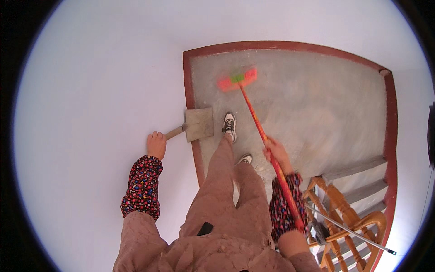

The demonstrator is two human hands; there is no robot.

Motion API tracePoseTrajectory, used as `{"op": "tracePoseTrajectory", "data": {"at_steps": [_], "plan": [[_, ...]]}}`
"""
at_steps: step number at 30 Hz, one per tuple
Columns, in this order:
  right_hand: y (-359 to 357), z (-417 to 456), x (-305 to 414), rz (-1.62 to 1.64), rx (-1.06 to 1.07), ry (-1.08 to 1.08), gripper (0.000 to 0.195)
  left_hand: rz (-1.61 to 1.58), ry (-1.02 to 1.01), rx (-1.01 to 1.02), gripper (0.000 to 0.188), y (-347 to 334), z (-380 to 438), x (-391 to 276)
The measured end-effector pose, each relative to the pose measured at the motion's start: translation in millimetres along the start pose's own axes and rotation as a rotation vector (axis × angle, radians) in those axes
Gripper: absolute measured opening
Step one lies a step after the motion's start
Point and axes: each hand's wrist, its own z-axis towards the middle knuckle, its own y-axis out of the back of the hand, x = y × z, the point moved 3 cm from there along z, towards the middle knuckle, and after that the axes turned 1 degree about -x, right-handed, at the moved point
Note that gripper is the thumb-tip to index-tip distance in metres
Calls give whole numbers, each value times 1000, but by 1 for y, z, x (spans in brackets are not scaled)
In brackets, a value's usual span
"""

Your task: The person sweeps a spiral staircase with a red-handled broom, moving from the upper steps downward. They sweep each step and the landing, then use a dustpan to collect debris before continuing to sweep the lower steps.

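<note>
My left hand [156, 145] grips the wooden handle of a square, flat-bladed shovel or dustpan [199, 124]. Its worn blade lies over the red skirting and the edge of the concrete floor, left of my front shoe. Around the red pole of a push broom [237, 80], my right hand [278, 153] is closed partway along. The broom's pink and green head is blurred and sits on or just above the floor, ahead of my feet. The pole's upper end runs back along my right forearm.
Concrete landing floor [306, 102] is bordered by red skirting [282, 45] and white walls. At the lower right, steps [360, 171] adjoin a wooden balustrade [346, 210], with a thin metal pole [357, 234] lying across it. My shoes [229, 125] stand near the left wall.
</note>
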Motion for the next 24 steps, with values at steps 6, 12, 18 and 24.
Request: {"op": "tracePoseTrajectory", "data": {"at_steps": [6,12,18,24], "plan": [[47,-176,-96,118,-209,-278,51,-438,138,-65,34,17,20,-73],[-17,-214,-16,119,-205,-292,50,-1833,231,769,34,127,31,-314],[-120,-63,66,351,92,-21,55,-2245,803,563,20,107,163,-237],[-152,-134,90,801,-25,-332,52,-1552,570,306,16,-17,212,-277]]}}
